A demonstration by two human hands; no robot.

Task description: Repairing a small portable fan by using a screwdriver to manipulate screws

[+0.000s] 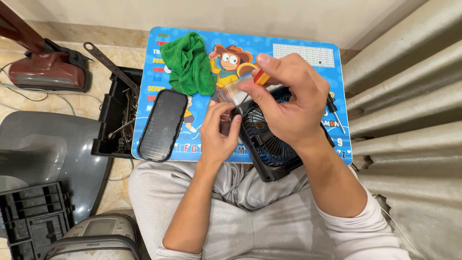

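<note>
- Right now my right hand (288, 103) is closed around a screwdriver (254, 83) with a clear handle and a red and yellow cap, thumb and fingers curled tight on it, the tool tilted down toward the corner of the fan.
- My left hand (217, 132) is partly curled, fingertips pinched at the upper left corner of the small black fan (269, 144), touching its frame just where the screwdriver's shaft comes down; whether it pinches a screw there I cannot tell.
- The fan leans at the near edge of the blue cartoon-printed surface (308, 53), partly over my lap, its grille and dark blue blades showing under my right wrist.
- A second screwdriver (337, 114) lies on the surface to the right of my right hand.
- A green cloth (190, 62) lies crumpled at the far left of the surface, and a black oblong panel (162, 125) lies just in front of it.
- Left of the surface, on the floor, stands a black box of tools (118, 115).
</note>
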